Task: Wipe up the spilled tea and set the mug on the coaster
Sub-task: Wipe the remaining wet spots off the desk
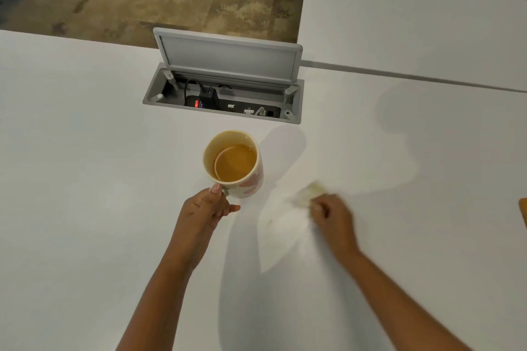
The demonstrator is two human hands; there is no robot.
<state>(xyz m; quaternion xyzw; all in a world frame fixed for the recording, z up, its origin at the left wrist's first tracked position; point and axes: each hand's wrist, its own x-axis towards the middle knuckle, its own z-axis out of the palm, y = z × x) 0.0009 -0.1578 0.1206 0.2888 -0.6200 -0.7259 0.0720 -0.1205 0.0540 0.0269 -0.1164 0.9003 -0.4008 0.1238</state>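
Note:
A cream mug (pixel 251 179) with pink marks, half full of brown tea, is held just above the white table (pixel 85 179). My left hand (pixel 204 208) grips it by the handle on its near side. To the right, my right hand (pixel 332 215) is blurred and clutches a white tissue (pixel 285 222) stained yellowish at its far tip, pressed on the table. A brown edge (pixel 523 212) pokes in at the right border; I cannot tell whether it is the coaster.
An open grey cable box (pixel 225 94) with its lid up, holding a black power strip, is sunk into the table just beyond the mug. A seam (pixel 413 77) joins a second white table at the back right. Carpet lies beyond the far edge.

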